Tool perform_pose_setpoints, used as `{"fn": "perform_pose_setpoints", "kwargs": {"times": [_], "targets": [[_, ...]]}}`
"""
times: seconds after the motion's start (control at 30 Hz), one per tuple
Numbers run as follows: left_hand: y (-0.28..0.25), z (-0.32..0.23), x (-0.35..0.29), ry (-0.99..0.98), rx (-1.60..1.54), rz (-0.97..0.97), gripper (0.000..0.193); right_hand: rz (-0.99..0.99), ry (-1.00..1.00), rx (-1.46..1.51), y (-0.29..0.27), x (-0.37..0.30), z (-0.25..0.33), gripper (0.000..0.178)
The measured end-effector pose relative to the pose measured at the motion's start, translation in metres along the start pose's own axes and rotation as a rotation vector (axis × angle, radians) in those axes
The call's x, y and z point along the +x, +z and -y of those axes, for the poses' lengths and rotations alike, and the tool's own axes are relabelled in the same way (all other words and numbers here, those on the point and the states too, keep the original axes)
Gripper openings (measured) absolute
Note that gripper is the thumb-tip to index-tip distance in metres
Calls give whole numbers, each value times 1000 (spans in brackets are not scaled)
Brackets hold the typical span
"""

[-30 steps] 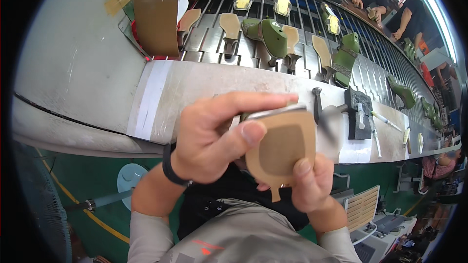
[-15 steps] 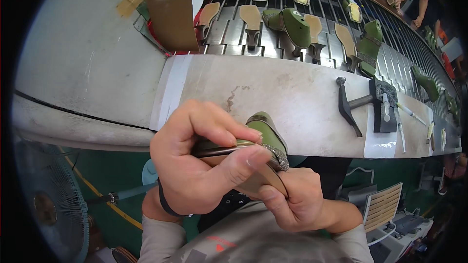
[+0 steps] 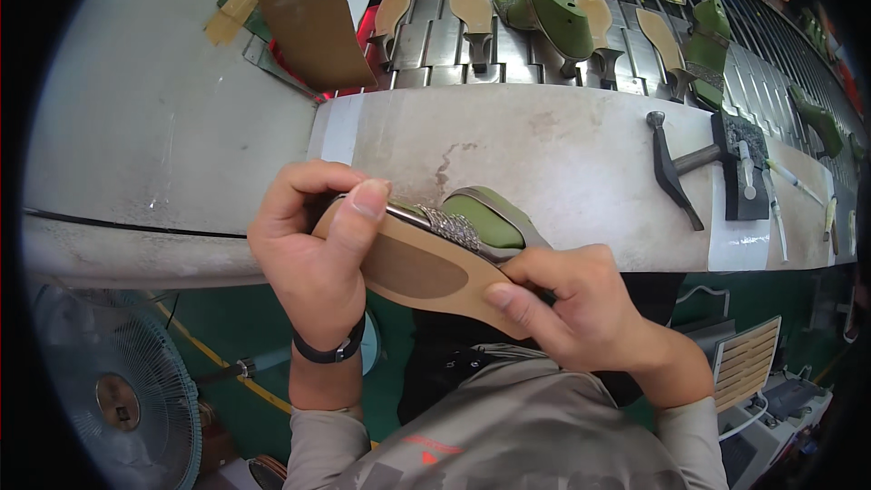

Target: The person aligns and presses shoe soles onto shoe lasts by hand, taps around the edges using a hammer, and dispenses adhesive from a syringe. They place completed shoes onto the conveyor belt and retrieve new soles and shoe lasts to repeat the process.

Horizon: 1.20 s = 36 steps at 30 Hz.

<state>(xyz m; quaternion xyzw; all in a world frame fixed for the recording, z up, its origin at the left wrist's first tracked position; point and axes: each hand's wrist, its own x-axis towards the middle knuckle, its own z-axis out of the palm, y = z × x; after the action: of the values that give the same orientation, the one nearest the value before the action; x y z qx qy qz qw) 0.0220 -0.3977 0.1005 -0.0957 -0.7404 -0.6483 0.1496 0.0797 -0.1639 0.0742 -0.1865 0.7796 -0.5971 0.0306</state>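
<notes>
I hold a shoe [image 3: 435,259] with a tan sole, a sparkly strap and a green last inside it, turned on its side just in front of the workbench edge. My left hand [image 3: 313,254] grips its toe end, thumb pressed on the sole's rim. My right hand [image 3: 562,304] clasps the heel end from below, fingers curled over the sole.
A grey workbench [image 3: 562,145] carries a black hammer [image 3: 676,168] and small tools at the right. Behind it a slatted conveyor [image 3: 508,18] bears green lasts and tan soles. A brown board [image 3: 313,27] leans at the back left. A fan [image 3: 109,390] stands low left.
The shoe has been turned from sole facing me to lying on its side, and both hands have shifted their grip along it. My view has dropped closer to the bench.
</notes>
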Motion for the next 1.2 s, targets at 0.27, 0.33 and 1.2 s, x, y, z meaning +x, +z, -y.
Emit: {"fn": "perform_pose_setpoints", "kwargs": {"times": [0.27,0.33,1.2], "targets": [[-10,8,3,-23,-37,-30,14,-126,-222,-169,11,8,-18,19],[-10,9,3,-21,-43,-28,13,-151,-239,-175,12,9,-21,22],[45,-27,21,315,-41,446,19,-274,-288,-265,-43,24,20,67]]}}
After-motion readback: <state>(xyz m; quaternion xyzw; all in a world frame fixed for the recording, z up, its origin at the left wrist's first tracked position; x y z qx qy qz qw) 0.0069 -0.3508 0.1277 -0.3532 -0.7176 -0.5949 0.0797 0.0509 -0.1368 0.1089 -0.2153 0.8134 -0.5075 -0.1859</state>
